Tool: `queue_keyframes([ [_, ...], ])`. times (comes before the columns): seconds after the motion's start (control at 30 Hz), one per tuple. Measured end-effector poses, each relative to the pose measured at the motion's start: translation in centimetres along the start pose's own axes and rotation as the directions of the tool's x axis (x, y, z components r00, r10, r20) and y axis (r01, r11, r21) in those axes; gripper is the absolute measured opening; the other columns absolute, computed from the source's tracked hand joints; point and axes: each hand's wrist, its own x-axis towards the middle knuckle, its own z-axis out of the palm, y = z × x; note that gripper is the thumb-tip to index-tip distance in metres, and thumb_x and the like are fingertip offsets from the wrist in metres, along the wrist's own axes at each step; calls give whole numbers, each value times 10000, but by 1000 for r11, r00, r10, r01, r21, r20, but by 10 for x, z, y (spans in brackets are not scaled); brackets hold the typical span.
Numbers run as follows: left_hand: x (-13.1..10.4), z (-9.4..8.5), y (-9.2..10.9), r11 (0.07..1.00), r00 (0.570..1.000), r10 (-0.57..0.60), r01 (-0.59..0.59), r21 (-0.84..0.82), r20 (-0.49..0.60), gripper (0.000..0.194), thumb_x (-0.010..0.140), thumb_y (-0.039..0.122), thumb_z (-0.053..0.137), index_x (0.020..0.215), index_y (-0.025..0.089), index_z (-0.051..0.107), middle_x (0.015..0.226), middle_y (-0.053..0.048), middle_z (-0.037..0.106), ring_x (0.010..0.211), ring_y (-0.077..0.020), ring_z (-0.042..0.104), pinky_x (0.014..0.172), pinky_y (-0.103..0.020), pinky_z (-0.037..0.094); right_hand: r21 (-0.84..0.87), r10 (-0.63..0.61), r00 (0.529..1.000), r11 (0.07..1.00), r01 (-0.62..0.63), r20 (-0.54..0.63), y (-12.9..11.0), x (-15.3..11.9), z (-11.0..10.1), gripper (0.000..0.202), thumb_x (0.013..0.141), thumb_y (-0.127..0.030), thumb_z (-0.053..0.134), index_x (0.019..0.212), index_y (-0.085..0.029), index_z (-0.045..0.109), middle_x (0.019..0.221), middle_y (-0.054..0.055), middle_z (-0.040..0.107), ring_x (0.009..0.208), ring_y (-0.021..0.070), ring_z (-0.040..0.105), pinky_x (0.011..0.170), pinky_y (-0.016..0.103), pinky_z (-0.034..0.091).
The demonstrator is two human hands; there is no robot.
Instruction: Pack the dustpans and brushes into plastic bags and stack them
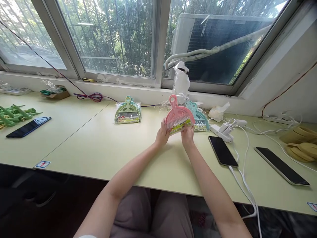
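A pink dustpan and brush set (pixel 177 114) with a green and yellow label is held up above the table, tilted, its handle pointing up. My left hand (pixel 162 134) grips its lower left corner. At the bottom right edge, my right hand (pixel 187 134) holds the same set. Just behind it, partly hidden, is a teal dustpan set (pixel 201 117) in clear wrap. A green dustpan set (pixel 127 112), also wrapped, stands on the table to the left, touched by neither hand.
Phones lie at right (pixel 223 151), far right (pixel 281 165) and left (pixel 28 127) on the pale table (pixel 104 145). White cables run from a power strip (pixel 223 130). Green plastic pieces (pixel 15 115), a cable coil (pixel 95 97) and yellow items (pixel 303 150) lie near the sides.
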Motion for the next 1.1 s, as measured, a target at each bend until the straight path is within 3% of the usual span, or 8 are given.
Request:
queue_keyframes([
  [0.13, 0, 1, -3, 999, 1000, 3, -4, 49, 14, 640, 886, 313, 501, 1446, 239, 199, 1318, -115, 548, 1095, -287, 589, 854, -403, 497, -8, 2, 1000, 1000, -3, -16, 0, 1, -1, 430, 734, -207, 647, 1106, -283, 448, 1204, -8, 609, 1024, 110, 626, 880, 300, 516],
  [0.4, -1, 1, -5, 1000, 999, -21, 21, -3, 31, 644, 872, 270, 500, 1450, 274, 215, 1353, -69, 531, 1106, -258, 587, 877, -385, 491, -42, 144, 983, 988, -149, -113, -3, 5, -7, 347, 705, -294, 711, 991, -223, 529, 1020, 11, 681, 905, 150, 661, 716, 289, 562],
  [0.6, 0, 1, -4, 999, 998, -21, 18, 42, 59, 646, 865, 261, 478, 1451, 269, 206, 1320, -65, 557, 1045, -254, 611, 811, -381, 506, -99, 129, 973, 984, -150, -190, -3, 10, -9, 338, 747, -444, 655, 976, -208, 579, 1011, 35, 682, 903, 165, 658, 692, 292, 564],
  [0.7, 3, -1, -7, 997, 997, -74, 74, 7, 14, 644, 848, 259, 492, 1438, 254, 236, 1259, -67, 600, 1000, -253, 629, 794, -369, 506, -41, 113, 982, 992, -121, -151, -2, 9, -6, 339, 783, -472, 599, 1018, -228, 572, 1052, 27, 677, 937, 155, 653, 728, 293, 561],
  [0.87, 11, -9, -16, 994, 987, -112, 113, 4, -113, 565, 844, 259, 481, 1385, 237, 318, 1171, -68, 640, 978, -246, 628, 805, -364, 493, 26, 143, 989, 989, -143, -29, 7, 2, 3, 283, 744, -275, 637, 1017, -227, 579, 1069, 9, 675, 984, 145, 642, 819, 305, 549],
  [1.1, 13, -18, -19, 993, 991, -97, 102, 56, -90, 529, 836, 284, 498, 1345, 222, 367, 1059, -69, 667, 874, -243, 635, 743, -358, 490, 2, 240, 971, 971, -240, 18, 16, -4, 2, 352, 699, -194, 697, 1020, -246, 561, 984, -21, 689, 908, 139, 659, 804, 324, 559],
])
